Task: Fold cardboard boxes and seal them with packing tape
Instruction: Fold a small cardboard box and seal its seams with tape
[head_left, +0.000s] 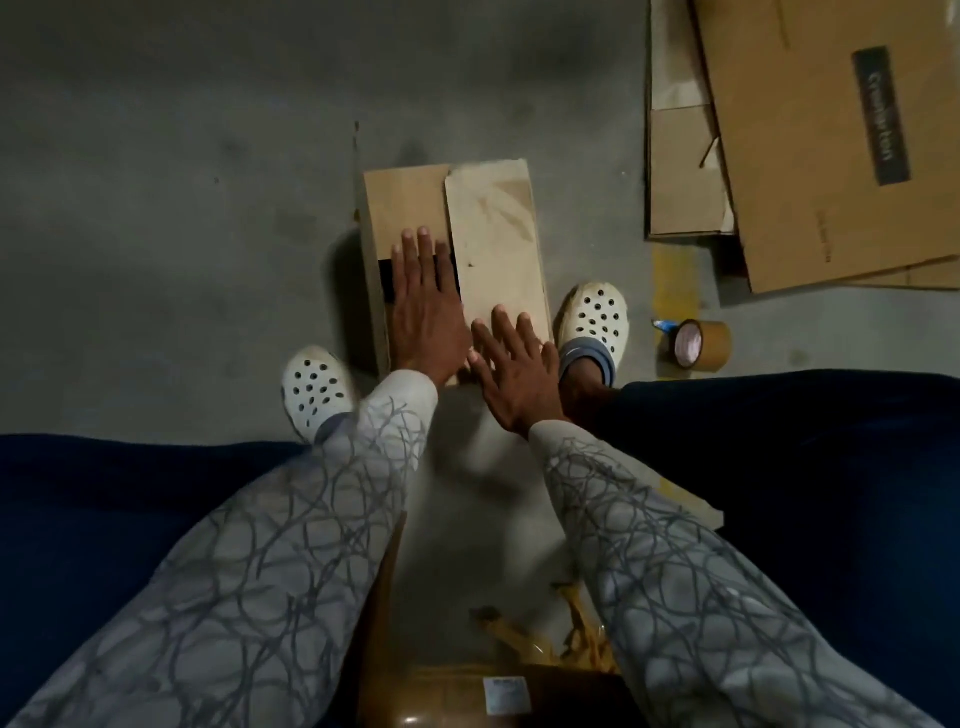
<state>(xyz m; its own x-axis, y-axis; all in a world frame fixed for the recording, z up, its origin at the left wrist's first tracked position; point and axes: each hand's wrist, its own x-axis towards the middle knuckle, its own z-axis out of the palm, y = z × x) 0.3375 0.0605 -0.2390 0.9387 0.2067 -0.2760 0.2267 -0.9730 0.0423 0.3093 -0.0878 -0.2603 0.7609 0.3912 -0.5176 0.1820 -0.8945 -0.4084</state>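
A small brown cardboard box (488, 234) sits on a grey concrete floor (156, 208) under both hands. The left hand (426, 306) lies flat on its left flap. The right hand (511, 376), fingers spread, is flat at the right flap's near edge.

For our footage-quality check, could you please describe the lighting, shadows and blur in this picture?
Head view: dim, flat light; a soft shadow falls left of the brown cardboard box; the right hand and the pale area below it are blurred; the brown packing tape roll is sharper; wide-angle bending at the edges.
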